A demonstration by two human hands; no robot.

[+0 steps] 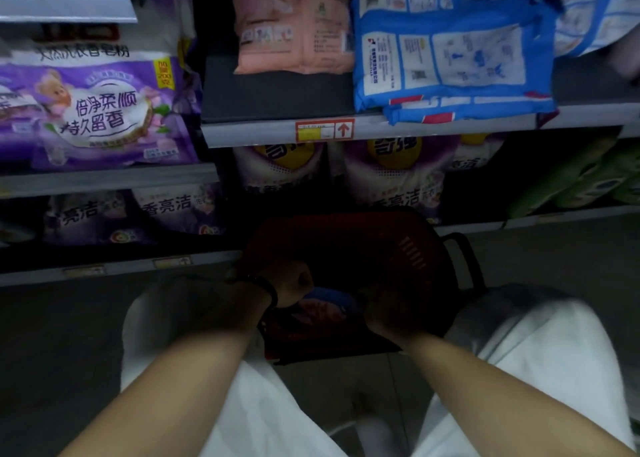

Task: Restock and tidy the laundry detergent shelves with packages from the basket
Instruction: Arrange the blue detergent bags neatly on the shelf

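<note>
1. Upper left of the frame: a purple detergent bag [100, 110] lies face-up at the front of its shelf, label toward the aisle. I judge it is set so to be read and reached by a shopper.
2. Upper centre: a pink bag [291, 23] lies further back, leaving a bare dark patch of shelf [277, 93] in front of it. That gap looks like the likeliest spot for new stock.
3. Upper right: blue bags [453, 51] are stacked flat, the lowest one overhanging the shelf edge, which seems to need straightening.
4. Lower centre-left: the left hand [277, 283], with a dark band at the wrist, reaches into the red basket [408, 248] standing on the floor between the person's knees, just below the lowest shelf. Its fingers curl onto the top of a blue and red package [325, 306] inside the basket; whether they have closed firmly on it I cannot tell, as the area is dim.
5. Lower centre-right: the right hand [391, 313] sits at the other side of the same package, touching it or the basket wall; its grip is too dark to judge. Two hands suggest a floppy, heavy bag.
</note>
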